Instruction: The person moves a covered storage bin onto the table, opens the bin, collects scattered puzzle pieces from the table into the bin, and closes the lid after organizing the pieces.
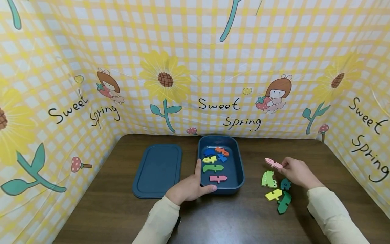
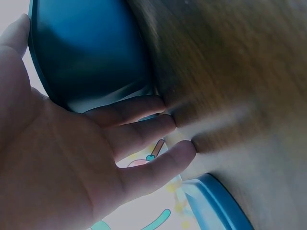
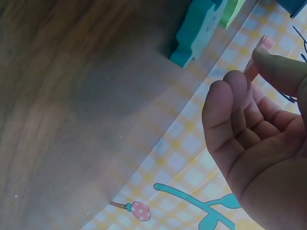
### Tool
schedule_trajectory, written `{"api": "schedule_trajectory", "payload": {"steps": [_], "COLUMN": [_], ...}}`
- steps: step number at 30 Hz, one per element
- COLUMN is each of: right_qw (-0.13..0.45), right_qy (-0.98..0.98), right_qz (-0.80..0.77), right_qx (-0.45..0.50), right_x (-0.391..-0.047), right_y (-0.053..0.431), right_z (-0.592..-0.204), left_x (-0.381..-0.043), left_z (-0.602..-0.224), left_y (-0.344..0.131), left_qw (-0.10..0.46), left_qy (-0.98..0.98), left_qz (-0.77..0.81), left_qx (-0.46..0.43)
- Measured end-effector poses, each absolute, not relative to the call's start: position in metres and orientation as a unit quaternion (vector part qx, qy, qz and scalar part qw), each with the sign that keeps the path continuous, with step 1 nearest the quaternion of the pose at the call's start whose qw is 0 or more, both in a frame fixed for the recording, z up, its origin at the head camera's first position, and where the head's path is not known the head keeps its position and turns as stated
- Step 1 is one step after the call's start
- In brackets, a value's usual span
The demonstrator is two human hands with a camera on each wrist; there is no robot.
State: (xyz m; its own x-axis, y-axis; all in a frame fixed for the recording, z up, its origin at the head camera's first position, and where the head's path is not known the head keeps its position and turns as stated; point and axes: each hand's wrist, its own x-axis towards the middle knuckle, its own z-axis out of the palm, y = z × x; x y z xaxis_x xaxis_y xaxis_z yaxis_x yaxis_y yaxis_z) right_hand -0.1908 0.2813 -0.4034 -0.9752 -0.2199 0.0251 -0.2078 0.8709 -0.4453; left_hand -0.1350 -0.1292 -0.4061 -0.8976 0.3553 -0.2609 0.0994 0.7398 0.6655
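Observation:
Between the thumb and fingers of my right hand (image 1: 297,172) is a pink puzzle piece (image 1: 273,163) with a pointed end, pinched over the right part of the table. Only a sliver of it shows in the right wrist view. Just in front lie a light green piece (image 1: 268,179), a teal piece (image 1: 285,184), a yellow piece (image 1: 273,195) and a dark green piece (image 1: 284,203). My left hand (image 1: 189,189) rests against the near left corner of a dark blue box (image 1: 242,166), fingers extended along its side and thumb at the front rim.
Inside the box lie several pieces, among them another pink piece (image 1: 218,178), a green piece (image 1: 213,168) and an orange piece (image 1: 222,151). The flat blue lid (image 1: 157,171) lies left of the box. A checked cloth (image 1: 195,67) surrounds the brown table (image 1: 100,203).

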Motion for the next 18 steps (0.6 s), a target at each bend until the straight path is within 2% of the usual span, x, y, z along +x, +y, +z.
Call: {"api": "schedule_trajectory", "payload": {"steps": [18], "right_qw": [0.021], "right_qy": [0.963], "right_qz": [-0.245], "right_qx": [-0.111], "right_x": [-0.193], "right_y": [0.269], "right_z": [-0.398], "left_x": [-0.135], "left_z": [-0.404], "left_y": [-0.129], "left_qw": [0.189], "left_qy": [0.916], "left_qz": [0.332], "left_qx": [0.123]}}
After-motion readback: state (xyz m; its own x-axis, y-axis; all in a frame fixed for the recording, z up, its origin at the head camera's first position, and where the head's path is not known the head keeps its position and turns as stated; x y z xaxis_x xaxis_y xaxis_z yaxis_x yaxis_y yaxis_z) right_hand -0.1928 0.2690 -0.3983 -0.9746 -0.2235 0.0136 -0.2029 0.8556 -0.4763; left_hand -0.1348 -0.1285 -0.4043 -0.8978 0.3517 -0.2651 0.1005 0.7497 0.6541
